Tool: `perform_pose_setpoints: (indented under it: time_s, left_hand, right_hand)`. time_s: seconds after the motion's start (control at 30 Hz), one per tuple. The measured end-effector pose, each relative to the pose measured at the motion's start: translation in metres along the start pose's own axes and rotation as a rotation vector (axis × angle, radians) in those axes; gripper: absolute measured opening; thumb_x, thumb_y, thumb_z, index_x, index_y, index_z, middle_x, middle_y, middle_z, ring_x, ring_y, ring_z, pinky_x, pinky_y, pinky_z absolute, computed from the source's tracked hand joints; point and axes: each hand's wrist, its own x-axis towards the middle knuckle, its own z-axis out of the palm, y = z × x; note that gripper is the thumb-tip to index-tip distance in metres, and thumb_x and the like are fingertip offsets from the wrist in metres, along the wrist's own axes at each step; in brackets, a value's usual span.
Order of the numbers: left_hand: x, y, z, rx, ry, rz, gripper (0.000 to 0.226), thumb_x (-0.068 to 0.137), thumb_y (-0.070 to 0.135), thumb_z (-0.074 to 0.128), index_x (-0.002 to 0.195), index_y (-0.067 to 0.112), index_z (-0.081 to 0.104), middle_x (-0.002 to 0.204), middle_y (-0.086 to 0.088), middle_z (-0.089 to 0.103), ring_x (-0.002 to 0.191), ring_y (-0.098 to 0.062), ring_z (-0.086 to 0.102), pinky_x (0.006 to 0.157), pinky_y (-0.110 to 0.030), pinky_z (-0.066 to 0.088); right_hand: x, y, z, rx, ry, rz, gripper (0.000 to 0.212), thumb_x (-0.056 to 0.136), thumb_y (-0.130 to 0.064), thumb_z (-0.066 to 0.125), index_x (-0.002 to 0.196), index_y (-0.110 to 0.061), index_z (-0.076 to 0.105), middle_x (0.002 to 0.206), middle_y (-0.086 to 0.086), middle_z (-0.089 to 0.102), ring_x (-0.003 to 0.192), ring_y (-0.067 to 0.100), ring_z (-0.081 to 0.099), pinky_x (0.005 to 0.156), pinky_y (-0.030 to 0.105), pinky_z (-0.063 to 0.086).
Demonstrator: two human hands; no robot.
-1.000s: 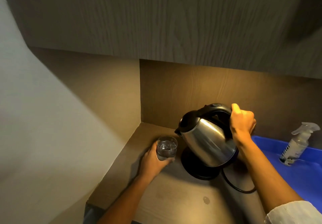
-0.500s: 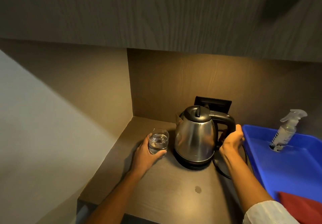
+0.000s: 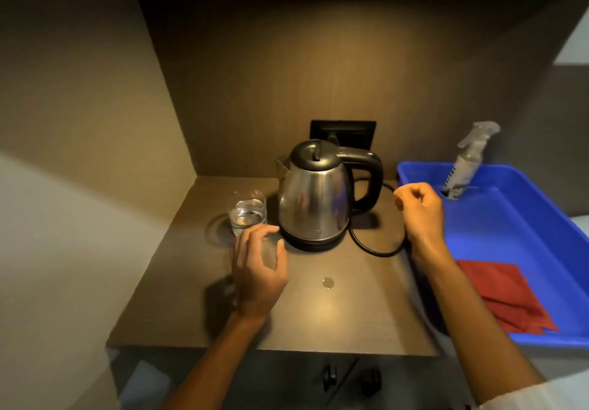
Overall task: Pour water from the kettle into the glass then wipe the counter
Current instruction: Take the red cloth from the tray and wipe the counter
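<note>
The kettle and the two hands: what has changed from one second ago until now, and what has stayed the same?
The kettle went from tilted over the glass to upright on its base. The right hand let go of the handle and moved toward the blue tray. The left hand released the glass and drew back. The glass, with water in it, stayed in place, as did the spray bottle.

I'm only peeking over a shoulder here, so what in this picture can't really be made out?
- Spray bottle label: too small and blurred in the head view.
- Water inside the kettle: hidden by its steel wall and shut lid.
- Red cloth: near corner partly behind the blue tray rim.
- Socket behind the kettle: partly covered by it.
</note>
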Motion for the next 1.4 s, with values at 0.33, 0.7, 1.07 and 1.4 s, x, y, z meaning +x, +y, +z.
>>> perform_pose_setpoints:
  time_s: [0.33,0.7,1.07,1.4]
  left_hand:
    - [-0.019,0.089,0.07,-0.153,-0.47,0.127,0.023,0.078,0.006,0.068,0.099,0.016,0.066,0.088,0.004,0.065,0.082,-0.014,0.057,0.076,-0.038,0.05]
    - [-0.018,0.12,0.062,-0.447,-0.639,0.005,0.033,0.083,0.031,0.071,0.114,0.02,0.064,0.112,0.009,0.067,0.104,-0.003,0.059,0.084,-0.014,0.043]
    - [-0.006,0.089,-0.001,-1.068,-0.757,-0.776,0.051,0.084,0.038,0.068,0.132,0.022,0.061,0.121,-0.003,0.072,0.113,-0.016,0.068,0.089,-0.028,0.055]
    - [-0.002,-0.008,-0.04,0.023,-0.098,-0.276,0.012,0.094,0.022,0.064,0.094,0.014,0.074,0.083,-0.004,0.074,0.075,-0.018,0.067,0.065,-0.039,0.057]
  right_hand:
    - [0.009,0.051,-0.151,-1.29,-0.487,0.135,0.055,0.079,-0.035,0.066,0.131,-0.033,0.052,0.132,0.003,0.059,0.125,0.029,0.048,0.099,0.042,0.031]
    - [-0.008,-0.037,-0.157,-0.803,-0.578,-0.151,0.023,0.068,-0.012,0.08,0.079,-0.026,0.064,0.071,-0.001,0.071,0.062,0.019,0.068,0.054,0.039,0.056]
    - [-0.051,-0.053,-0.063,0.014,-0.807,-0.05,0.036,0.072,-0.028,0.078,0.107,-0.024,0.072,0.104,0.005,0.074,0.094,0.02,0.071,0.076,0.028,0.059]
    - [-0.095,0.007,0.012,-0.394,-0.486,-0.288,0.035,0.093,-0.033,0.061,0.127,-0.028,0.057,0.121,-0.01,0.055,0.113,0.011,0.054,0.091,0.028,0.041]
